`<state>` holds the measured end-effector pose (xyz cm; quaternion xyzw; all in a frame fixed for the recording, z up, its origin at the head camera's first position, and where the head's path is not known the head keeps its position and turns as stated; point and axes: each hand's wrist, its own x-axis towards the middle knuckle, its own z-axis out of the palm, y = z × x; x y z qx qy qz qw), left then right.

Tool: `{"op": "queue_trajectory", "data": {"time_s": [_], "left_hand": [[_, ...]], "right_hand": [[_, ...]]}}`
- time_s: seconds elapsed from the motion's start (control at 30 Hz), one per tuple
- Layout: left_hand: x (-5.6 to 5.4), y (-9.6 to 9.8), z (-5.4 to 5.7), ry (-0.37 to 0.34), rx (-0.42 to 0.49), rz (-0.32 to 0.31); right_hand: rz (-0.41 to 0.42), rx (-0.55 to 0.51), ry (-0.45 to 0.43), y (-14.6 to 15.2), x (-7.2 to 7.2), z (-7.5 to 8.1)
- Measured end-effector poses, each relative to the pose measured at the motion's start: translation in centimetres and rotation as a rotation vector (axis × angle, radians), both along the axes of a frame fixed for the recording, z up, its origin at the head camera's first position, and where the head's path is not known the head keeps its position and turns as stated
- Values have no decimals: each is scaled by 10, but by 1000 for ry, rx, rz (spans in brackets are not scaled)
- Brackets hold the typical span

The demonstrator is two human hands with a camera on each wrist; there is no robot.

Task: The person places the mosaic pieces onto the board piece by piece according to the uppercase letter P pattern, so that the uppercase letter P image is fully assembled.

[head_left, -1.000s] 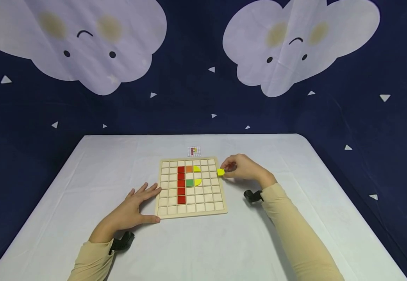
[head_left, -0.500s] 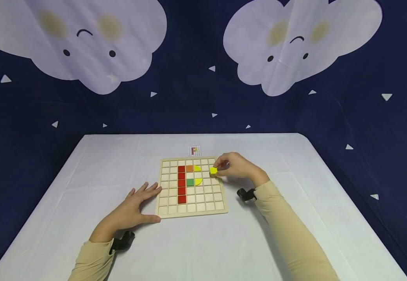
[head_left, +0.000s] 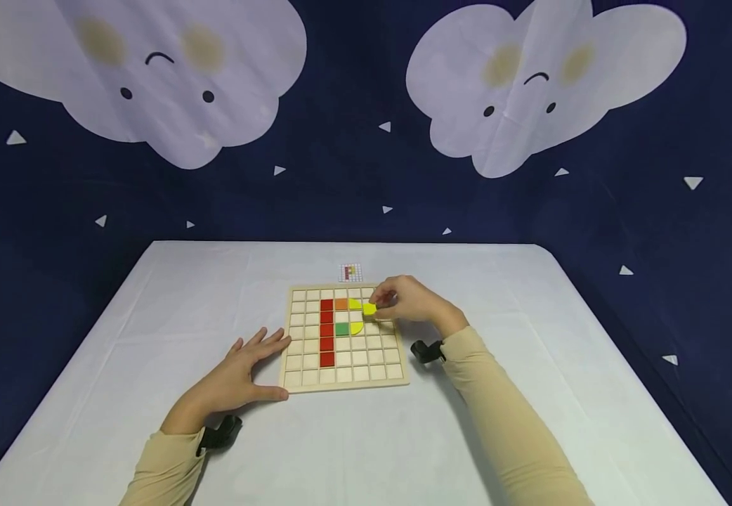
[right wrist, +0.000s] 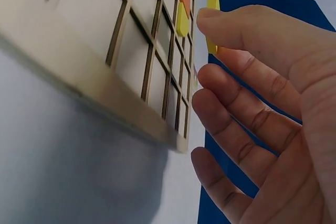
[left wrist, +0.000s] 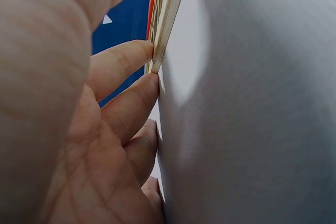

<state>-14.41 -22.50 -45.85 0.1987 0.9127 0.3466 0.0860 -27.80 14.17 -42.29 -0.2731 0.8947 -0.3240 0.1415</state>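
Note:
A wooden grid board [head_left: 353, 386] lies on the table. Several red square blocks [head_left: 327, 344] form a column in it, with an orange square [head_left: 341, 304] and a green square [head_left: 341, 329] to their right. Beyond these sit two rounded yellow pieces, an upper one [head_left: 355, 303] and a lower one [head_left: 356, 328]. My right hand [head_left: 415, 301] pinches a yellow block [right wrist: 212, 1] between thumb and index finger, above the board's upper right cells. With fingers spread, my left hand [head_left: 233, 379] touches the board's left edge; the left wrist view shows fingertips [left wrist: 144, 51] against its side.
A small printed card [head_left: 350, 273] with a coloured grid pattern lies just behind the board. White cloth covers the table [head_left: 467, 436]. A dark blue curtain [head_left: 341, 204] with clouds hangs behind it.
My right hand has moved left with the yellow block, from beside the board's right edge to over its cells near the upper rounded yellow piece. My left hand has stayed in place.

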Motion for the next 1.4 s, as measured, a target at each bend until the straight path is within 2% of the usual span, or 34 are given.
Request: {"op": "queue_trajectory", "data": {"time_s": [0.53,0.87,1.4], "left_hand": [[1,0,1,1,-8,4],[1,1,0,5,-6,4],[-1,0,-2,-4,-14,10]], "right_hand": [[19,20,3,-23,4,-6],[-5,45,-3,-26,4,-7],[4,40,0,-28,1,-5]]}}
